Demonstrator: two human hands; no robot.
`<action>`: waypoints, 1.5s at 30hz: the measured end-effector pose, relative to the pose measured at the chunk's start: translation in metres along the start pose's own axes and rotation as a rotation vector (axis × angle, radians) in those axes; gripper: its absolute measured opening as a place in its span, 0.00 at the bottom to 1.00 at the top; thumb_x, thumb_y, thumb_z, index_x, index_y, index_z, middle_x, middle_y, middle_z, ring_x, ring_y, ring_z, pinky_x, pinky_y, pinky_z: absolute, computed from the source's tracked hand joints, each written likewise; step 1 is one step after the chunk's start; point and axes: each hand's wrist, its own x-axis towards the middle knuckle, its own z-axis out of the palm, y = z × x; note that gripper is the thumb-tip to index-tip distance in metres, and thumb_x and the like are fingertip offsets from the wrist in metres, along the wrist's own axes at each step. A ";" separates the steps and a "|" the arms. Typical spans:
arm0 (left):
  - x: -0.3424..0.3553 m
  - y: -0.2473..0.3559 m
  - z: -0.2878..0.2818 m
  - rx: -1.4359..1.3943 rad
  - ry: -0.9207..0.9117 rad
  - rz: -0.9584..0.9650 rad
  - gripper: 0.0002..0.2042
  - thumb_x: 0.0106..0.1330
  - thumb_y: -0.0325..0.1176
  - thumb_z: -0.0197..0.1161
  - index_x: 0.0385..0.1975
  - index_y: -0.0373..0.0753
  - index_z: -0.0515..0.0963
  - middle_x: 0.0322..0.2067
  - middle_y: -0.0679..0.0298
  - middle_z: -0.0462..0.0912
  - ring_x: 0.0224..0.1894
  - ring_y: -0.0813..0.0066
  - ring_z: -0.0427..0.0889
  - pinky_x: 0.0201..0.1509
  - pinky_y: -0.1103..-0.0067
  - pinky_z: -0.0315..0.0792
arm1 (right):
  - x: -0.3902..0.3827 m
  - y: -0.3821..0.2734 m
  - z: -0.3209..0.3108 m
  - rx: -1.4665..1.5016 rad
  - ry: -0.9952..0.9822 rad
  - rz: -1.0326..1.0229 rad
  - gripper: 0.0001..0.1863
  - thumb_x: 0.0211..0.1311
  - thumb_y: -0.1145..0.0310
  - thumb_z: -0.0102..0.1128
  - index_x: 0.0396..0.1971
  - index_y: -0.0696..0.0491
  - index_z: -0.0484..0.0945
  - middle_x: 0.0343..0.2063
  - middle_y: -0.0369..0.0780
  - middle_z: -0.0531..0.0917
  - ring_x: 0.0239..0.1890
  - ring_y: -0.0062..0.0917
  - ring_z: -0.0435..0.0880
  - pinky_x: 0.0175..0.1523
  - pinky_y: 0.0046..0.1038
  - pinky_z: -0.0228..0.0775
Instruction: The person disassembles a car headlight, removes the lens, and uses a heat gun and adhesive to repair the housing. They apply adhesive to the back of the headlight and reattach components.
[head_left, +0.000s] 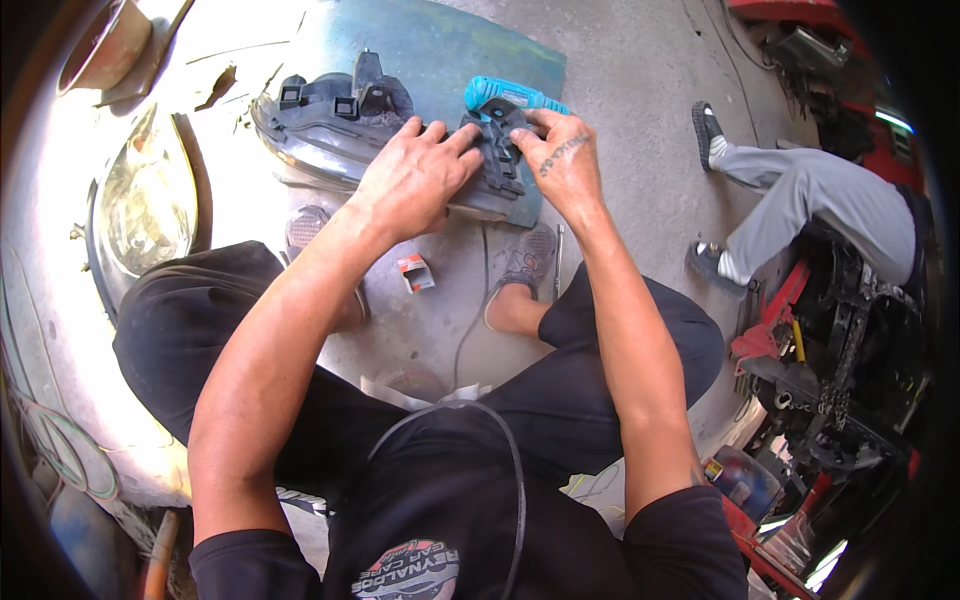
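A black headlamp housing (315, 120) with a clear lens lies ahead of me on a worn teal panel (450, 40). My left hand (410, 180) rests on the housing, its fingers apart and lying over the top edge. My right hand (565, 160) pinches a black plastic bracket (498, 125) between thumb and fingers at the housing's right end. Just behind the bracket lies a turquoise tool (490, 92), probably a glue gun or similar, partly hidden. On the floor between my feet is a small orange-and-white box (415, 273), and a metal rod (559, 260) lies beside my right foot.
Another headlamp (145, 190) lies at the left beside a rusty pot (100, 45). A person in grey trousers (815, 195) is at the right among red and black equipment (775, 315). A coiled hose (75, 440) lies at lower left.
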 end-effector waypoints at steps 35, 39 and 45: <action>-0.003 0.000 -0.002 -0.007 0.023 -0.001 0.26 0.42 0.26 0.77 0.47 0.38 0.81 0.65 0.58 0.78 0.55 0.58 0.80 0.64 0.64 0.73 | 0.006 0.012 -0.001 0.134 -0.167 -0.026 0.20 0.66 0.71 0.70 0.54 0.67 0.85 0.44 0.49 0.92 0.45 0.28 0.90 0.53 0.30 0.81; -0.002 0.000 -0.002 0.002 0.029 0.005 0.27 0.42 0.26 0.77 0.48 0.38 0.82 0.64 0.58 0.78 0.55 0.58 0.80 0.65 0.64 0.73 | 0.005 0.017 0.001 0.152 -0.184 -0.028 0.21 0.66 0.69 0.71 0.53 0.67 0.85 0.44 0.48 0.92 0.46 0.28 0.90 0.53 0.31 0.80; -0.003 -0.003 -0.003 -0.012 0.020 0.002 0.28 0.42 0.27 0.78 0.49 0.39 0.82 0.65 0.58 0.77 0.54 0.57 0.81 0.65 0.63 0.73 | 0.002 0.015 -0.004 0.202 -0.254 -0.018 0.20 0.67 0.67 0.69 0.53 0.65 0.86 0.43 0.46 0.92 0.45 0.27 0.89 0.54 0.32 0.79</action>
